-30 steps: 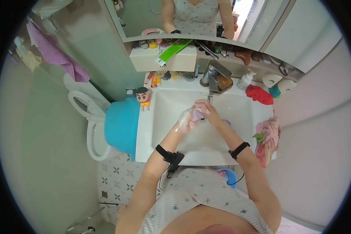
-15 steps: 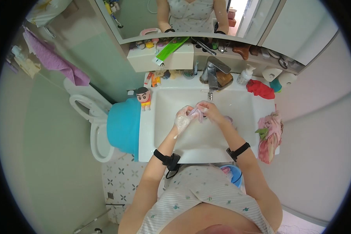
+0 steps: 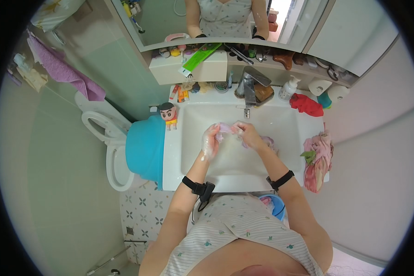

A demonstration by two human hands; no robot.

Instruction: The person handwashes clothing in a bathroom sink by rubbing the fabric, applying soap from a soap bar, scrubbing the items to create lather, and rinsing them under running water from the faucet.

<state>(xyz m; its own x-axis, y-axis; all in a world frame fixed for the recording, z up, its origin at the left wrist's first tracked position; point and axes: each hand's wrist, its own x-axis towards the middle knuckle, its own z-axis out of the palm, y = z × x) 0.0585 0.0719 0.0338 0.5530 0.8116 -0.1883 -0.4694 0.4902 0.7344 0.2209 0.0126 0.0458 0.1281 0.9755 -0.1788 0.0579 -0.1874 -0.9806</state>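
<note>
Over the white sink, both hands grip a small wet lavender cloth stretched between them. My left hand, streaked with soap suds, is closed on the cloth's left end. On its right end my right hand pinches with bent fingers. More lavender fabric shows beside and beneath my right wrist; whether it belongs to the same cloth I cannot tell. Beyond the hands stands the metal faucet.
A red cloth and a pump bottle sit at the sink's back right. Pink garments lie on the right rim. At left are a toy figure and a blue tub. A blue bucket stands below the front edge.
The lavender cloth is now drawn out sideways between the hands instead of bunched and hanging. My left hand has turned and shifted slightly left. More lavender fabric shows by my right wrist.
</note>
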